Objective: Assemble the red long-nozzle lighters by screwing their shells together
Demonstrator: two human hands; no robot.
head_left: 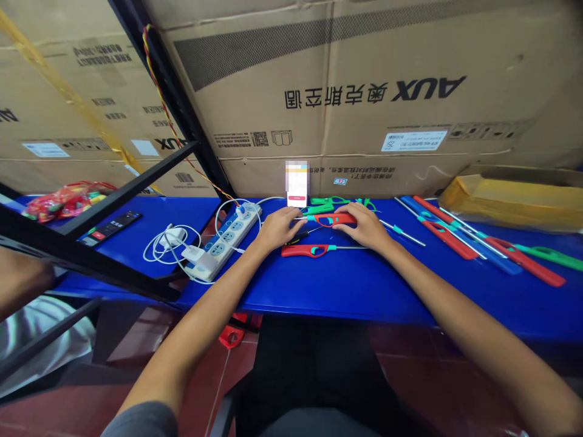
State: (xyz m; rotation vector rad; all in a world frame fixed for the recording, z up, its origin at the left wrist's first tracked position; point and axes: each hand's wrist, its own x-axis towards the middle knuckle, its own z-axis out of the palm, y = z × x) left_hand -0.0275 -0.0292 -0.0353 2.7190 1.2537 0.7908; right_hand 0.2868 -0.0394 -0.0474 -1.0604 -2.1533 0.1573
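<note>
My right hand [362, 227] lies over a red and teal long-nosed utility lighter [330, 220] and wraps its handle. My left hand [277, 229] rests at the lighter's thin metal rod, and I cannot tell whether its fingers grip it. A small black-handled tool [300, 237] lies just beyond my left fingers. Close in front sits another red lighter [305, 250]. Green lighters [325, 203] lie at the far side, and a loose heap of long red, blue and green lighters [478, 240] spreads to the right on the blue table [346, 291].
To the left lie a white power strip [230, 240] with chargers and cables, a remote control [112, 227] and a red plastic bag [68, 202]. A black metal shelf frame [91, 243] crosses that side, near a person's arm [18, 279]. Large cardboard boxes [319, 91] stand behind.
</note>
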